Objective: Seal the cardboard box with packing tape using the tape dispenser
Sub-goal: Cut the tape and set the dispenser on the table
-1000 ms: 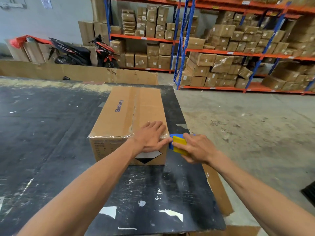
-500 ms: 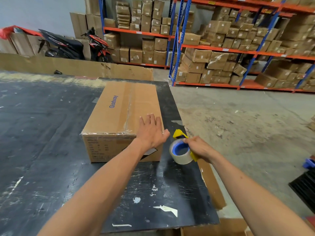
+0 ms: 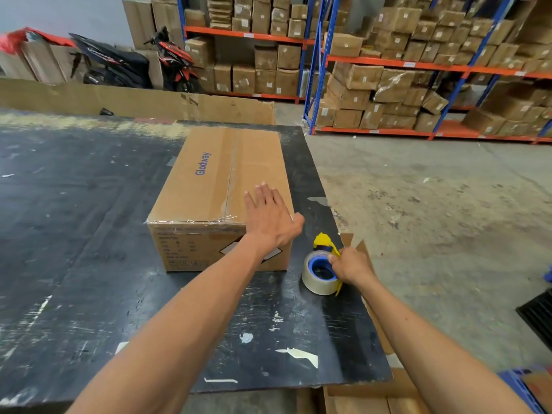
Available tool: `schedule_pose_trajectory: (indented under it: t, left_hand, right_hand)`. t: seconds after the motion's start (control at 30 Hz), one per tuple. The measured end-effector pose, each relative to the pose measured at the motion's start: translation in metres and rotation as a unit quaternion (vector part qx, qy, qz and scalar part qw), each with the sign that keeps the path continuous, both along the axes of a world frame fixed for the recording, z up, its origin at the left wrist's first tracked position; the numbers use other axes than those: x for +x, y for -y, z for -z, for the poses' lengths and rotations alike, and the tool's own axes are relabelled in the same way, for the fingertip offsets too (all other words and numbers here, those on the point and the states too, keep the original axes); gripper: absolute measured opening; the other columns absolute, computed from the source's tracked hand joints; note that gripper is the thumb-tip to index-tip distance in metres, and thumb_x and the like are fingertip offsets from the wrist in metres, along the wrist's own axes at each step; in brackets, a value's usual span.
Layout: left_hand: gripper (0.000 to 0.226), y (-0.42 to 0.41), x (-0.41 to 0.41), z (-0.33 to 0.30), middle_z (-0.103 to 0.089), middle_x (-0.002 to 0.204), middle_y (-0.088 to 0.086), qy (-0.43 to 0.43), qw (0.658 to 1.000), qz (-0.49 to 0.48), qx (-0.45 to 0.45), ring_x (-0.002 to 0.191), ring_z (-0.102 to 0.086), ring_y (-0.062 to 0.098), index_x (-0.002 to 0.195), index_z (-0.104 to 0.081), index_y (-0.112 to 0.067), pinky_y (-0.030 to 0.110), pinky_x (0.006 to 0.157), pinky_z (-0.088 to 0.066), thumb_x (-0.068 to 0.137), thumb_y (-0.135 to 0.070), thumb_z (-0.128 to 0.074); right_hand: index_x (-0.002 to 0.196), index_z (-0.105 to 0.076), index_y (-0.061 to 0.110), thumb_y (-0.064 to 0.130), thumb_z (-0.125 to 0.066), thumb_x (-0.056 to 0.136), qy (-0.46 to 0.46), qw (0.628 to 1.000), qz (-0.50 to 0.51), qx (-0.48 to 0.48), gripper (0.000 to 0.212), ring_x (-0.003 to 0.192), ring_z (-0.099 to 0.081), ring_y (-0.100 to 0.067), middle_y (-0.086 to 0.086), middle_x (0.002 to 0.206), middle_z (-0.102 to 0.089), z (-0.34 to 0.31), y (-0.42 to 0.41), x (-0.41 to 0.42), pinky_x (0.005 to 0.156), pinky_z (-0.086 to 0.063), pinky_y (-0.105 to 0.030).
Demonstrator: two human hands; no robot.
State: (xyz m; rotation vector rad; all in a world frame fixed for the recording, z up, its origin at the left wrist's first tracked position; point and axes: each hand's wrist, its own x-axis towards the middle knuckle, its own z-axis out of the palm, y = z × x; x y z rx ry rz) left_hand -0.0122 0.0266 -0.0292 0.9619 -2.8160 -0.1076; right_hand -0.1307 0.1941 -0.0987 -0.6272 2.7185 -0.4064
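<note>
Tape already runs along the centre seam of the brown rectangular cardboard box printed "Glodway", and clear film wraps over its near top edge, so the sealing pass looks largely done and the step in hand seems to be setting the tool down or readying it for another strip. The left hand lies flat on the near right corner of the box top, fingers spread and released, pressing the lid rather than gripping anything. Just to the right of those fingers and nearer the person, the right hand clasps the yellow-and-blue plastic tape dispenser, its clear roll resting on the scuffed black tabletop close beside the box's right front corner but apart from it. Next, judging by the taped seam, either the right fingers let the dispenser go, or they lift it to an untaped edge while the left hand steadies the box.
</note>
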Motion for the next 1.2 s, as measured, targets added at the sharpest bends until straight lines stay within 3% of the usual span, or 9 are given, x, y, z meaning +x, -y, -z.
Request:
schedule_pose_trajectory:
  t: [0.1, 0.23, 0.37, 0.57, 0.7, 0.77, 0.87, 1.03, 1.2]
  left_hand:
    - [0.089, 0.001, 0.002, -0.005, -0.006, 0.162, 0.030, 0.022, 1.000, 0.014, 0.010, 0.150, -0.003, 0.043, 0.154, -0.012, 0.003, 0.062, 0.118, -0.003, 0.091, -0.059, -0.019]
    - [0.086, 0.007, 0.022, -0.006, -0.009, 0.162, 0.028, 0.032, 0.997, 0.064, -0.007, 0.150, -0.005, 0.040, 0.153, -0.013, 0.005, 0.059, 0.119, -0.004, 0.095, -0.058, -0.022]
    - [0.100, 0.021, 0.058, -0.005, -0.005, 0.162, 0.030, 0.012, 0.992, 0.111, -0.053, 0.151, -0.002, 0.038, 0.154, -0.008, 0.005, 0.051, 0.122, 0.002, 0.084, -0.067, -0.016]
    - [0.113, 0.080, 0.127, -0.007, 0.010, 0.164, 0.017, 0.098, 0.989, 0.108, -0.035, 0.152, 0.010, 0.027, 0.157, 0.003, -0.005, 0.047, 0.123, 0.005, 0.079, -0.085, -0.015]
    - [0.119, 0.134, 0.175, -0.031, 0.014, 0.165, 0.008, 0.181, 0.976, 0.121, 0.013, 0.152, 0.009, 0.016, 0.157, 0.009, -0.012, 0.041, 0.123, 0.004, 0.072, -0.091, -0.019]
    - [0.109, 0.156, 0.194, -0.044, 0.011, 0.166, 0.005, 0.201, 0.973, 0.097, 0.051, 0.152, 0.005, 0.016, 0.158, 0.007, -0.014, 0.041, 0.123, 0.002, 0.079, -0.075, -0.039]
    - [0.104, 0.174, 0.208, -0.050, 0.015, 0.166, 0.004, 0.210, 0.973, 0.028, 0.094, 0.153, 0.007, 0.020, 0.158, 0.009, -0.017, 0.053, 0.122, 0.002, 0.081, -0.060, -0.046]
    - [0.121, 0.162, 0.202, -0.018, 0.015, 0.165, 0.009, 0.106, 0.991, -0.053, 0.056, 0.152, 0.011, 0.032, 0.157, 0.007, -0.031, 0.061, 0.117, 0.009, 0.063, -0.102, -0.021]
    - [0.119, 0.189, 0.201, -0.015, 0.003, 0.167, 0.007, 0.084, 0.996, -0.019, -0.003, 0.153, 0.002, 0.028, 0.157, -0.001, -0.035, 0.058, 0.119, -0.002, 0.061, -0.103, -0.015]
  right_hand:
    - [0.140, -0.050, 0.008, 0.056, -0.049, 0.090, -0.018, 0.994, -0.031, -0.099, 0.070, 0.131, -0.047, -0.034, -0.021, 0.141, -0.052, -0.023, 0.026, -0.011, 0.106, -0.039, -0.038]
    - [0.153, -0.033, 0.018, 0.047, -0.036, 0.102, -0.060, 0.963, -0.130, -0.229, 0.059, 0.149, -0.019, -0.023, -0.008, 0.161, -0.025, -0.074, 0.084, -0.015, 0.119, -0.019, -0.040]
    - [0.157, -0.022, 0.026, 0.049, -0.027, 0.104, -0.097, 0.940, -0.296, -0.137, 0.058, 0.152, 0.002, -0.023, -0.003, 0.167, -0.007, -0.096, 0.137, 0.006, 0.122, -0.002, -0.046]
    - [0.157, -0.023, 0.025, 0.051, -0.019, 0.103, -0.124, 0.931, -0.335, -0.076, 0.060, 0.152, -0.006, -0.020, 0.000, 0.166, -0.012, -0.080, 0.162, 0.060, 0.121, 0.002, -0.047]
    - [0.152, -0.036, 0.017, 0.047, -0.023, 0.105, -0.017, 0.904, -0.405, -0.135, 0.058, 0.149, -0.021, -0.022, -0.005, 0.162, -0.026, -0.103, 0.159, 0.075, 0.120, -0.013, -0.041]
    - [0.148, -0.044, 0.023, 0.055, -0.026, 0.102, -0.076, 0.899, -0.407, -0.144, 0.059, 0.147, -0.027, -0.025, -0.005, 0.160, -0.032, -0.107, 0.154, 0.067, 0.119, -0.018, -0.046]
    - [0.152, -0.030, 0.040, 0.078, -0.020, 0.089, -0.214, 0.918, -0.328, -0.065, 0.074, 0.151, -0.009, -0.030, -0.008, 0.165, -0.014, -0.102, 0.150, 0.046, 0.118, -0.003, -0.053]
    - [0.156, -0.014, 0.041, 0.093, -0.004, 0.075, -0.192, 0.937, -0.293, -0.015, 0.097, 0.152, -0.002, -0.031, -0.009, 0.166, -0.005, -0.084, 0.145, 0.046, 0.120, -0.003, -0.054]
    - [0.156, -0.004, 0.041, 0.099, -0.006, 0.067, -0.177, 0.945, -0.274, 0.019, 0.107, 0.151, 0.004, -0.036, -0.013, 0.166, 0.005, -0.084, 0.147, 0.055, 0.119, 0.000, -0.059]
